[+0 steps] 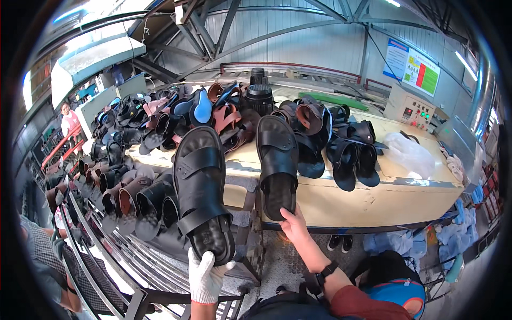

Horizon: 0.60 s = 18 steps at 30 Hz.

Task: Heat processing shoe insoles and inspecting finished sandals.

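Observation:
In my left hand [207, 282], which wears a white knit glove, is a black strapped sandal [198, 173]. I grip it by one end, with its footbed and wide straps facing me. A second black sandal [277, 152] is held up to its right, pinched at the lower end by my bare right hand [295, 226]. The two sandals are side by side and apart, both tilted upright. Behind them, the machine's pale yellow top [341, 205] carries a heap of sandals in black, brown, pink and blue.
At left, a metal rack [101, 234] bears rows of sandals. A black pair [354, 162] and a white plastic bag [409, 154] lie on the machine's right side, near a control box [410, 109]. Other people [69, 122] are at far left and lower left. A dark and blue bag-like shape [392, 282] sits lower right.

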Each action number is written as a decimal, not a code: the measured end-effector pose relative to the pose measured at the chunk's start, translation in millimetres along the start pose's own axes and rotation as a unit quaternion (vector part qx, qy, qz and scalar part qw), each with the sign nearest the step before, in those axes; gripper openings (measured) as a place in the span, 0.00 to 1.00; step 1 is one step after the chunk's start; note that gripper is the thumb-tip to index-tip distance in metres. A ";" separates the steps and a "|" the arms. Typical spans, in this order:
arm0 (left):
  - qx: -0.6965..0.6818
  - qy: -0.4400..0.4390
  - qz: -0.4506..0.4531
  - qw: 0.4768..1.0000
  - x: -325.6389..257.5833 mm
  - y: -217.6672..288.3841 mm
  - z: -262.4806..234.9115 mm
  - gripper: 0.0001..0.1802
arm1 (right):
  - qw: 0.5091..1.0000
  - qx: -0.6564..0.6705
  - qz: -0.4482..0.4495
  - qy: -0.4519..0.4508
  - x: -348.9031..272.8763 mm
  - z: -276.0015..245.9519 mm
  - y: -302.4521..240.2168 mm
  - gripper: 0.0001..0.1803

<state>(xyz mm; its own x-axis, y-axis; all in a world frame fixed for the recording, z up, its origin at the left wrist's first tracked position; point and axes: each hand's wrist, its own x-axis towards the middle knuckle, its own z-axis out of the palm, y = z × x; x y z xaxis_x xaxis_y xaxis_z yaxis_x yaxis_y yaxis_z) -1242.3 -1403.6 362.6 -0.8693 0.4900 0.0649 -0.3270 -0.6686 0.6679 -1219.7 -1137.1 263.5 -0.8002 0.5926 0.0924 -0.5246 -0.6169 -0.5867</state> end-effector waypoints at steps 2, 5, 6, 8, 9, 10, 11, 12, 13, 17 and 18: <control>0.001 -0.017 0.000 1.000 12.4 -4.5 -1.9 0.28 | 0.999 -0.024 0.016 -0.045 0.9 5.4 -8.9 0.31; 0.014 0.010 0.011 1.000 24.5 -11.8 3.7 0.27 | 0.999 -0.031 -0.003 -0.044 -2.5 13.4 -13.8 0.29; 0.012 0.011 0.012 1.000 27.4 -14.2 2.8 0.27 | 0.998 -0.035 -0.013 -0.050 -4.9 17.5 -14.9 0.28; 0.005 -0.009 0.017 1.000 34.2 -19.0 -1.2 0.25 | 0.997 -0.049 -0.021 -0.054 -8.5 21.6 -13.8 0.28; 0.003 -0.008 0.014 1.000 36.0 -18.6 -0.4 0.22 | 0.996 -0.061 -0.030 -0.055 -12.4 25.7 -11.5 0.28; 0.003 -0.007 0.014 1.000 38.7 -18.7 -2.5 0.22 | 0.996 -0.061 -0.029 -0.056 -15.8 30.6 -10.3 0.28; -0.006 -0.017 0.009 1.000 42.0 -19.3 -5.6 0.22 | 0.996 -0.058 -0.030 -0.062 -18.7 36.7 -10.1 0.27; -0.016 -0.029 0.003 0.999 45.4 -19.6 -6.1 0.23 | 0.996 -0.057 -0.032 -0.068 -20.3 40.8 -10.6 0.27; -0.028 -0.045 -0.004 0.999 48.4 -17.6 -4.3 0.22 | 0.995 -0.058 -0.033 -0.068 -20.7 42.4 -7.6 0.27; -0.033 -0.069 -0.002 0.997 69.6 -13.6 -10.4 0.21 | 0.992 -0.074 -0.061 -0.078 -16.7 52.7 2.0 0.27; -0.034 -0.069 0.006 0.997 74.0 -13.0 -10.3 0.21 | 0.991 -0.080 -0.065 -0.086 -13.0 57.7 4.0 0.27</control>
<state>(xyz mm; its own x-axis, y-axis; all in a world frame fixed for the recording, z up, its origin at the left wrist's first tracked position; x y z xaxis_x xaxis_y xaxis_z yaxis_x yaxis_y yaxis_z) -1306.2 -1364.4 351.0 -0.8155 0.5510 0.1770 -0.3453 -0.7087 0.6152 -1228.2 -1177.1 306.4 -0.7735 0.5569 0.3028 -0.5847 -0.4425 -0.6799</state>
